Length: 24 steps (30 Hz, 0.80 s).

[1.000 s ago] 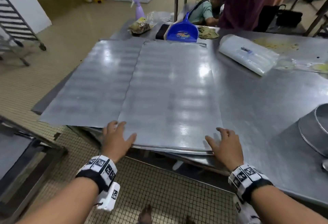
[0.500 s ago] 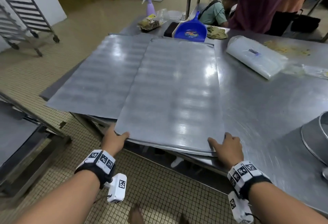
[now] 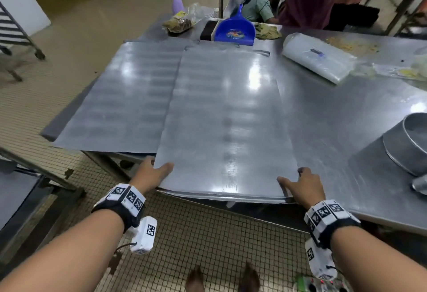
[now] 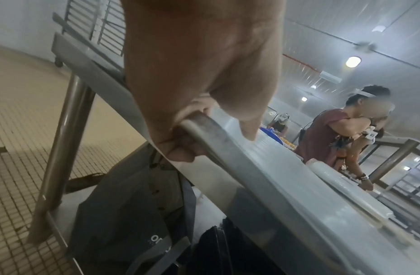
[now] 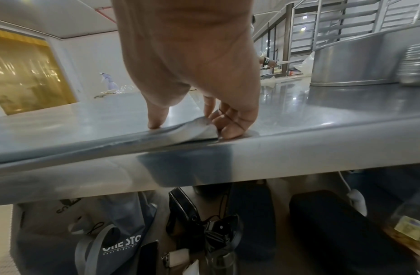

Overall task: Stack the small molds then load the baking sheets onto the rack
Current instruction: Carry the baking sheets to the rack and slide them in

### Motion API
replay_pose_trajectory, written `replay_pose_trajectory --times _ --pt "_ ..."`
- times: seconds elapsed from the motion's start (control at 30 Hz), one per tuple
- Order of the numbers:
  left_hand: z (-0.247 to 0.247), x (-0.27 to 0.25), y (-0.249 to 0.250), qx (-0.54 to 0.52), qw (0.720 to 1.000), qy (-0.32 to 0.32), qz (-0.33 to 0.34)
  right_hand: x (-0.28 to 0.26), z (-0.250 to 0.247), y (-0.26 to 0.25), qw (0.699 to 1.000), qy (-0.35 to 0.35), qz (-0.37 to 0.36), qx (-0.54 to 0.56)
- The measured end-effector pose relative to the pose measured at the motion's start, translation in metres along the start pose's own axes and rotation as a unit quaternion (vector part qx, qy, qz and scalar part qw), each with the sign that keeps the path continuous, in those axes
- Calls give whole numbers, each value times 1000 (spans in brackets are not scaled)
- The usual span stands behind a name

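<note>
A flat grey baking sheet (image 3: 226,118) lies lengthwise on the steel table (image 3: 335,111), its near edge at the table's front edge, on top of at least one more sheet. A second baking sheet (image 3: 124,97) lies beside it to the left. My left hand (image 3: 159,170) grips the near left corner, thumb on top and fingers (image 4: 180,154) curled underneath. My right hand (image 3: 292,179) pinches the near right corner, which is bent up a little in the right wrist view (image 5: 194,128). Stacked round molds (image 3: 411,143) stand at the table's right edge.
A wheeled rack (image 3: 13,30) stands far left, and a dark trolley (image 3: 25,190) is close at my left. A blue dustpan (image 3: 235,30), a spray bottle (image 3: 176,2) and a roll of plastic bags (image 3: 321,60) lie at the table's far side. Two people stand behind it.
Both hands went from lying flat on the sheet's near edge to gripping its near corners, fingers under and thumbs on top. The right corner has lifted slightly.
</note>
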<state>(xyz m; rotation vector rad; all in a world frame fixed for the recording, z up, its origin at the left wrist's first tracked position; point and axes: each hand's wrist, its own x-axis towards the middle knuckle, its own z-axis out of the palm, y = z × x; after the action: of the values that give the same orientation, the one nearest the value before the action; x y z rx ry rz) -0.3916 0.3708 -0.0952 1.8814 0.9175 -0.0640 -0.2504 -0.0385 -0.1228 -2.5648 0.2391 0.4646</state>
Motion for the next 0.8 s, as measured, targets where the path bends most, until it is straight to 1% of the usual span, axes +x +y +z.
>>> replay_pose_trajectory --times 0.17,0.27,0.43,0.63,0.8 --pt "5 11 -1 -2 999 27 29 -18 7 -3 999 6 43 -6" --pt "4 13 -5 -2 999 12 38 -28 10 1 999 5 52 2" --pt "7 14 -15 -29 999 0 42 -38 9 12 997 5 54 49" --pt "16 -7 -22 -24 999 -21 37 -41 -4 36 997 -4 32 65" --pt "33 -46 -24 -33 998 -38 38 -46 -25 71 996 -32 26 84"
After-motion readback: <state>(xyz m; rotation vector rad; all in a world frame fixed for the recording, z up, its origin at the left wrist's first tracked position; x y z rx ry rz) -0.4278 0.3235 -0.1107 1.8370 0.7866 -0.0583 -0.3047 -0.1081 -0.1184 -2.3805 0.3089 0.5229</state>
